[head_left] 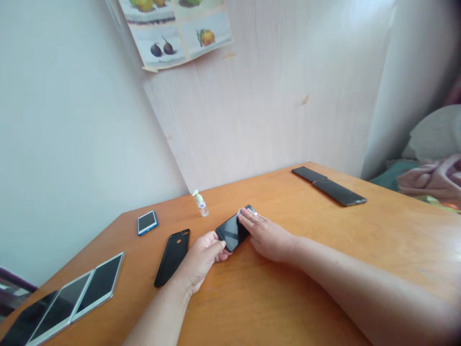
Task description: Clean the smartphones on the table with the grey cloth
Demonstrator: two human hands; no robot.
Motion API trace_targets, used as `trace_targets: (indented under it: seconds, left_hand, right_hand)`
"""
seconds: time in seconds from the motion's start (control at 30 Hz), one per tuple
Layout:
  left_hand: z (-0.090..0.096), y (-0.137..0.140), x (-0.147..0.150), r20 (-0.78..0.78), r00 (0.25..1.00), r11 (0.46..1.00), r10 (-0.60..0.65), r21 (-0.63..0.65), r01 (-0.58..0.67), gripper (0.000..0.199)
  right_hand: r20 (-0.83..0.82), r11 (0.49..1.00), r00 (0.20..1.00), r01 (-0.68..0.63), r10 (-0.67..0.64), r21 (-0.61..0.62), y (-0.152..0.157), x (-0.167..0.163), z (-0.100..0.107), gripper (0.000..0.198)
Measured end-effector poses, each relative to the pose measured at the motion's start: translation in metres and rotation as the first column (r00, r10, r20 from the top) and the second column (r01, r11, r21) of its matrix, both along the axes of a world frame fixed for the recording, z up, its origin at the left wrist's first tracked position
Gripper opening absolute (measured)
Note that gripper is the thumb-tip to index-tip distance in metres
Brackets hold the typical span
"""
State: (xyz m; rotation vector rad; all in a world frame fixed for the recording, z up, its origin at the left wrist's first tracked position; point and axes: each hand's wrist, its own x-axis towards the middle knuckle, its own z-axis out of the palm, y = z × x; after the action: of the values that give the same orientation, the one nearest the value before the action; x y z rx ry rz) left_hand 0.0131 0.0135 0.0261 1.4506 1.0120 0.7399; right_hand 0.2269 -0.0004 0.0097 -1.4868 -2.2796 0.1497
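Observation:
A dark smartphone (229,232) lies tilted between my hands, its glossy screen facing up. My left hand (208,251) grips its near left corner, thumb on top and fingers underneath. Across the far right part of the screen, my right hand (264,233) rests with fingers stretched flat. A small pale patch shows by those fingertips; I cannot make out whether it is a thing or a reflection. Just left of my left hand is a black phone case (172,259) with a round hole near its top. Behind the phone stands a small clear pump bottle (201,205).
On the wooden table (252,307), a blue-edged white phone (147,222) lies at the left. Several devices, including a white-framed tablet (99,284), line the near left edge. Two dark devices, one a black phone (339,192), lie at the back right. A wall (266,125) borders the back.

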Motion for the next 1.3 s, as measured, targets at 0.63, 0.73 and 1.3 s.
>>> trace_targets:
  seconds: [0.63, 0.73, 1.3]
  left_hand:
    - [-0.001, 0.004, -0.004, 0.086, 0.995, 0.994, 0.053, -0.100, -0.044, 0.021]
    - [-0.002, 0.005, -0.005, 0.112, 0.991, 0.992, 0.066, -0.114, -0.053, 0.021]
    - [-0.003, 0.006, -0.006, 0.161, 0.981, 0.985, 0.107, -0.153, -0.083, 0.019]
  right_hand:
    - [0.029, 0.991, 0.995, 0.100, -0.098, -0.089, 0.005, 0.009, 0.000, 0.070]
    - [0.035, 0.997, 0.999, -0.007, 0.009, -0.072, -0.006, -0.001, 0.003, 0.069]
    - [0.019, 0.997, 0.998, -0.052, 0.053, -0.059, -0.018, -0.010, 0.010, 0.056]
